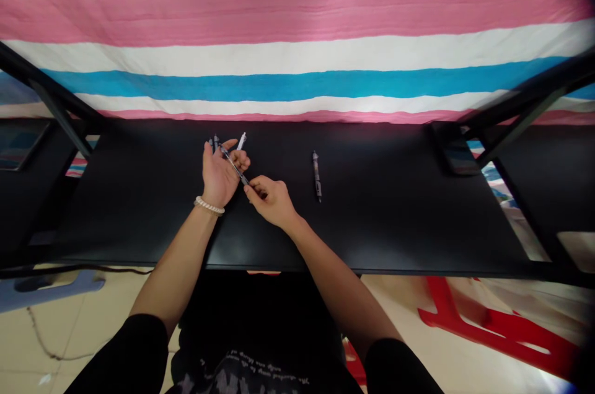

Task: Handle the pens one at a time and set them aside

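A slim clear-barrelled pen (235, 166) slants across my left hand (222, 174), which is turned palm up. The fingers of that hand are partly curled around the pen, while its thumb stands apart. My right hand (272, 199) pinches the pen's lower end between thumb and fingers. Just beyond the left hand lie a white pen (242, 140) and a dark pen (215, 141), with another dark one beside it; the hand hides part of them. A separate dark, patterned pen (317, 176) rests on the black table (381, 208), right of my right hand.
A dark phone-like slab (455, 147) lies at the table's right end, near a black metal brace (525, 112). A striped cloth (297, 10) hangs along the back edge. Red plastic stool parts (502, 332) stand below right, and a cable (106, 269) runs along the front left edge.
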Demonstrator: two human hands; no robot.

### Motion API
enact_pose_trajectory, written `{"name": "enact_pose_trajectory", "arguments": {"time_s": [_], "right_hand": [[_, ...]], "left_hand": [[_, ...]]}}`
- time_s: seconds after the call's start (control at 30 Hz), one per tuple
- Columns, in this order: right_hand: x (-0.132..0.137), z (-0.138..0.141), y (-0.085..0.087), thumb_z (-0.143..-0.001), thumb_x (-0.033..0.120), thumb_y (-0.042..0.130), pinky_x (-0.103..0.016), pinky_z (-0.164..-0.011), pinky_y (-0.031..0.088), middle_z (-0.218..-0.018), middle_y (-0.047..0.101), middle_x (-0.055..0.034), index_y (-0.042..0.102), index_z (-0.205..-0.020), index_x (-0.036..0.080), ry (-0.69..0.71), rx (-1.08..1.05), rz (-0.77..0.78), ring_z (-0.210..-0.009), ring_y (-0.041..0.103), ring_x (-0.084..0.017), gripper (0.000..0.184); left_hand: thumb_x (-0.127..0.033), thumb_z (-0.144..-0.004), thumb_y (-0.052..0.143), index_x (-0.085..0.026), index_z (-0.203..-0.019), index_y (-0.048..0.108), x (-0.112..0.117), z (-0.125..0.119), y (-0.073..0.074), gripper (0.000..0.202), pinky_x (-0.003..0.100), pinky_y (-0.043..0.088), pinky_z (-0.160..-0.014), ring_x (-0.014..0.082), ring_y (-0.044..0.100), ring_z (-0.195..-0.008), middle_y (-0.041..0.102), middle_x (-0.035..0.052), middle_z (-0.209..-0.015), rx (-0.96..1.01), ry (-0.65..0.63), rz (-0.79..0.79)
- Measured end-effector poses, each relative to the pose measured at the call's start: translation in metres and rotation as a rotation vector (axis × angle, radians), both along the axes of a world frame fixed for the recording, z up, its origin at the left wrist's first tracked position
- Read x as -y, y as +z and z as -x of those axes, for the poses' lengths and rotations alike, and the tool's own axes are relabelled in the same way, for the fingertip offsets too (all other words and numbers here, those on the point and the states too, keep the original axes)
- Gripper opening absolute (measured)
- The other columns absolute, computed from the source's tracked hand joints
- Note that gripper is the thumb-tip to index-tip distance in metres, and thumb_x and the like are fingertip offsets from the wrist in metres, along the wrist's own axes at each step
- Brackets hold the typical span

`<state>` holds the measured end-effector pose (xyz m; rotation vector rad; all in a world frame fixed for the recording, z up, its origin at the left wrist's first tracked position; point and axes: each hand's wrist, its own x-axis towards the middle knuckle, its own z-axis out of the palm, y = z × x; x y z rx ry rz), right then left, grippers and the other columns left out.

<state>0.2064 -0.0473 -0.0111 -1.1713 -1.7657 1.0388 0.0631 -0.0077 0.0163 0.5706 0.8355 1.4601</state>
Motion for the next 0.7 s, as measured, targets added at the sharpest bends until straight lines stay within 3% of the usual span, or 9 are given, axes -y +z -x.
{"name": "enact_pose_trajectory", "arguments": {"time_s": [0.07,0.13,0.27,0.4,0.5,0.6,0.7], "right_hand": [[0.002,-0.011,0.003,-0.092,0.04,0.056,-0.025,-0.053,0.042,-0.061,0.066,0.0006,0.061,-0.081,0.021,-0.085,0.001,0.04,-0.051,0.058,-0.013,0.022],[0.006,-0.027,0.007,-0.094,0.041,0.054,-0.025,-0.051,0.04,-0.059,0.065,0.0005,0.059,-0.079,0.021,-0.21,0.062,0.053,-0.047,0.057,-0.013,0.026],[0.019,-0.062,0.013,-0.091,0.036,0.055,-0.028,-0.054,0.036,-0.051,0.059,0.0013,0.062,-0.08,0.02,-0.407,0.457,-0.042,-0.048,0.058,-0.016,0.02],[0.027,-0.077,0.012,-0.093,0.032,0.053,-0.029,-0.054,0.03,-0.06,0.067,-0.0034,0.065,-0.113,0.016,-0.431,0.8,-0.065,-0.054,0.065,-0.023,0.028],[0.028,-0.078,0.01,-0.097,0.03,0.047,-0.029,-0.054,0.028,-0.064,0.071,-0.0066,0.062,-0.124,0.016,-0.427,0.914,-0.077,-0.055,0.066,-0.024,0.034],[0.029,-0.074,0.009,-0.098,0.029,0.045,-0.029,-0.055,0.03,-0.067,0.072,-0.0072,0.063,-0.124,0.016,-0.422,0.891,-0.113,-0.057,0.067,-0.023,0.034],[0.03,-0.065,0.009,-0.097,0.03,0.049,-0.028,-0.057,0.034,-0.067,0.07,-0.0044,0.066,-0.117,0.018,-0.392,0.724,-0.117,-0.06,0.067,-0.02,0.029]], "left_hand": [[-0.062,-0.095,0.052,-0.022,-0.1,0.073,0.0,-0.002,-0.007,0.046,0.03,0.054,-0.083,0.018,0.069,-0.088,0.072,0.0083,-0.095,-0.279,0.102,-0.127],[-0.049,-0.092,0.063,-0.023,-0.104,0.075,0.002,-0.002,-0.013,0.031,0.036,0.048,-0.103,0.0224,0.065,-0.109,0.07,0.0095,-0.114,-0.621,0.189,-0.249],[-0.022,-0.084,0.07,-0.024,-0.1,0.077,0.006,0.003,-0.021,0.018,0.05,0.032,-0.118,0.0311,0.055,-0.124,0.066,0.0111,-0.122,-1.093,0.172,-0.362],[-0.013,-0.079,0.066,-0.023,-0.09,0.076,0.007,0.0,-0.028,0.018,0.056,0.032,-0.116,0.0375,0.05,-0.127,0.063,0.0147,-0.127,-1.183,0.147,-0.307],[-0.014,-0.082,0.061,-0.019,-0.087,0.076,0.005,-0.002,-0.032,0.017,0.058,0.034,-0.112,0.0393,0.052,-0.122,0.062,0.0185,-0.121,-1.231,0.144,-0.251],[-0.013,-0.084,0.057,-0.018,-0.09,0.077,0.003,0.0,-0.035,0.022,0.06,0.034,-0.111,0.0376,0.057,-0.113,0.063,0.0183,-0.112,-1.274,0.113,-0.224],[-0.012,-0.084,0.059,-0.02,-0.093,0.078,0.001,0.002,-0.036,0.022,0.055,0.042,-0.106,0.0297,0.063,-0.095,0.064,0.0135,-0.103,-1.181,0.099,-0.23]]}}
